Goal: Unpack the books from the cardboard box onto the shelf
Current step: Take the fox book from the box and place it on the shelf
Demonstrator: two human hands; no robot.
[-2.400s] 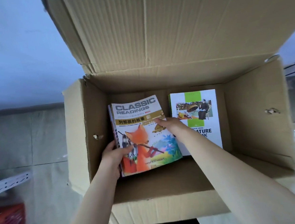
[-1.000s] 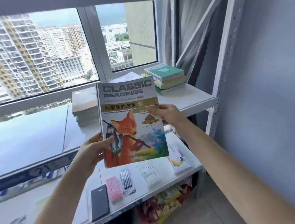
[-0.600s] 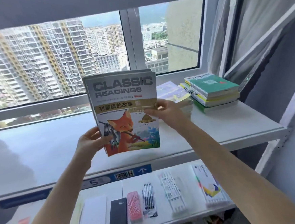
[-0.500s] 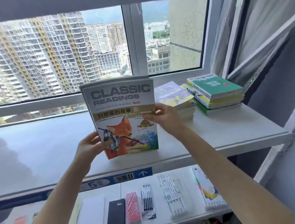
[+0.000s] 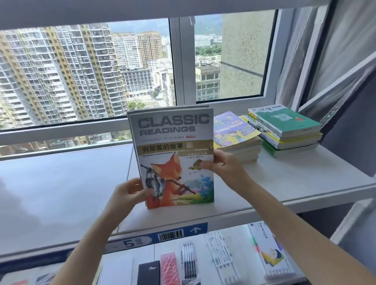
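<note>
Head view: a book titled "CLASSIC READINGS" (image 5: 175, 159), with a fox on its cover, stands upright in the centre of the frame, its bottom edge down at the white upper shelf (image 5: 298, 178). It looks to be resting there, though actual contact cannot be confirmed. Half a second ago it was held higher, clear of the shelf surface, and left of centre; it now sits lower and nearer the middle. The left hand (image 5: 128, 196) is closed on the book's lower left edge, thumb on the cover. The right hand (image 5: 225, 166) grips the right edge at mid-height, thumb pressed on the front, as it did before.

Right of the book, two stacks lie flat on the same shelf: a yellow-and-purple-topped stack (image 5: 236, 136) just beside it, and a green-topped stack (image 5: 287, 127) further right, in the same places as earlier.

Behind the shelf, a window (image 5: 73, 75) shows high-rise buildings. At the bottom of the frame, a lower shelf (image 5: 121, 280) carries stationery, including a black diary (image 5: 148, 282), a pink pack (image 5: 170, 273) and a pack of pens (image 5: 189, 263). A blue label strip (image 5: 163, 236) with a barcode runs along the upper shelf's front edge.
</note>
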